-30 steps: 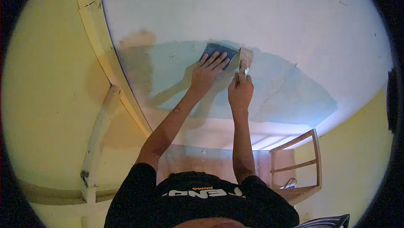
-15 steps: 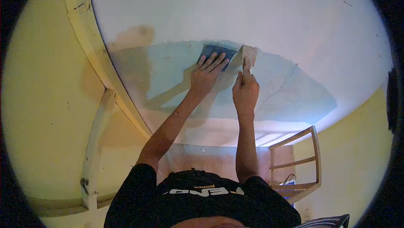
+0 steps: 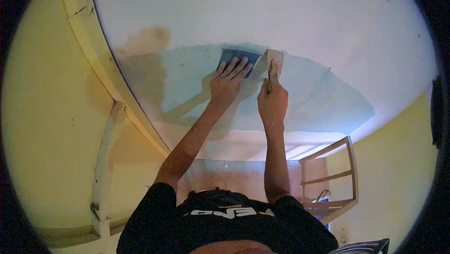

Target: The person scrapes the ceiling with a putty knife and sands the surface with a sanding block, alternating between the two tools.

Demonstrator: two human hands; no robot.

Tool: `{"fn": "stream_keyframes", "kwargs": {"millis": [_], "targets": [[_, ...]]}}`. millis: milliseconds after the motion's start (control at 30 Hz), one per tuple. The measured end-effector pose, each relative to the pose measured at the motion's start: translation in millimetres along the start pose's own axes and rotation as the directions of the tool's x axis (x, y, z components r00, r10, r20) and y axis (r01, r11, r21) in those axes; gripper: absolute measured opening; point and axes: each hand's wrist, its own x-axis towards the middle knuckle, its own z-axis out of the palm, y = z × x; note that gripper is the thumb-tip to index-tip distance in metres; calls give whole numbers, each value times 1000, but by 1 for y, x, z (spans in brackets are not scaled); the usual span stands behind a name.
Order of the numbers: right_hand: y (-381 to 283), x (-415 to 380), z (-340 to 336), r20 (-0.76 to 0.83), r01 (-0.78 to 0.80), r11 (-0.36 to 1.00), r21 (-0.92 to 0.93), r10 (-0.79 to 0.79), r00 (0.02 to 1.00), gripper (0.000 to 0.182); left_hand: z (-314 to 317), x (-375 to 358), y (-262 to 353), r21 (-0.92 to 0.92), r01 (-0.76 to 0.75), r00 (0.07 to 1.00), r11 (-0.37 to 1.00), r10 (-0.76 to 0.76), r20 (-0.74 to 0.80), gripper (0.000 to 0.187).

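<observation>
Against a wide pale surface, my left hand presses a dark, flat sheet with its fingers spread over it. To its right, my right hand is closed round the handle of a putty knife, whose broad blade points up and lies at the surface, with one finger stretched along it. Both tools are near the upper edge of a blue-green patch. A narrow gap separates the sheet from the blade.
Yellow wooden beams curve along the left, with a post below. At lower right stands a wooden frame with crossbars. A thin crack runs through the patch's right part.
Both hands and their tools appear very slightly further left in the view, and the surroundings have shifted a little too. Each hand keeps its hold.
</observation>
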Motion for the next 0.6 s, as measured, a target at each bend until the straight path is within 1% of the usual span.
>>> {"fn": "stream_keyframes", "kwargs": {"millis": [33,133,233,333,433,533,600], "targets": [[-2,-1,-1,-2,-12,1000,-6,12,1000,62,0,0,0,7,1,1000,1000,-1,8,55],[-3,0,-1,-34,44,998,48,-42,999,62,2,1,-2,1,8,1000,1000,-8,-2,58],[-11,-4,1,-65,8,998,60,-4,998,60,5,-1,3,-8,17,1000,1000,-17,-16,59],[-9,-2,-1,-103,59,993,104,-48,994,58,6,2,1,7,16,999,1000,-16,-31,59],[-14,1,-2,-61,-22,999,37,25,998,59,5,1,4,5,16,1000,1000,-16,-20,57],[-16,-3,-3,-13,-42,998,50,43,999,57,2,3,3,13,15,999,1000,-15,-28,56],[-19,1,-2,-63,-15,997,78,20,998,55,3,3,3,6,16,999,1000,-16,-38,56]]}}
